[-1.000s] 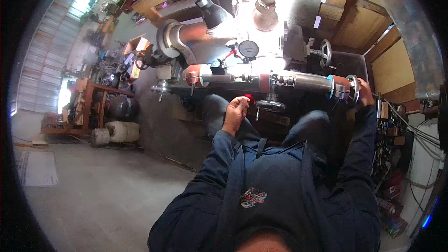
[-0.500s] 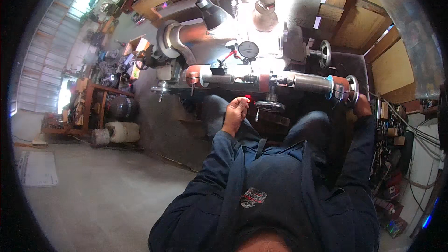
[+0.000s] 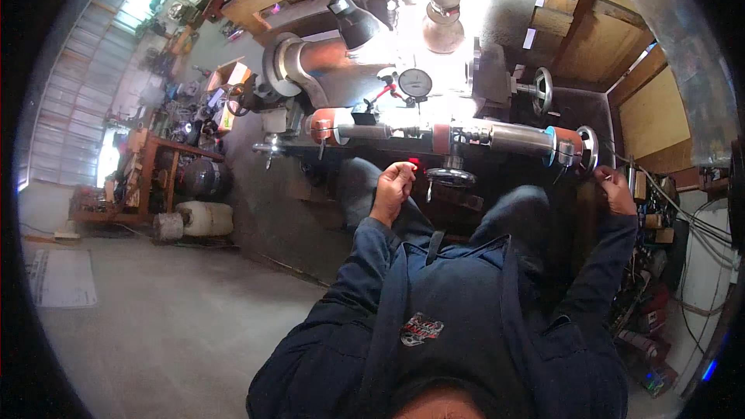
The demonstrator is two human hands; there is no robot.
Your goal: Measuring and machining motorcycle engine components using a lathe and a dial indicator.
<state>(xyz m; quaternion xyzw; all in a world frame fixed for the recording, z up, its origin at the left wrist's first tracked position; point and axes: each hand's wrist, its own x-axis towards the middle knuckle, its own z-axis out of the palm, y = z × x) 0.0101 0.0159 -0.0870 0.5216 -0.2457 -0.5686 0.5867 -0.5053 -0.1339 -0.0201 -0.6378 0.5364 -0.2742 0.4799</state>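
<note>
Silver handwheels (image 3: 451, 178) (image 3: 594, 146) near both hands (image 3: 394, 185) (image 3: 617, 190), right possibly touching.

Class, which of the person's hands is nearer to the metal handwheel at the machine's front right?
Right. The right hand is at the lower right of the metal handwheel, contact unclear; the left hand is well to its left, beside the lower middle handwheel.

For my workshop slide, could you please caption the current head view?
At a machine: left hand beside the central handwheel, right hand by the rightmost handwheel.
</note>
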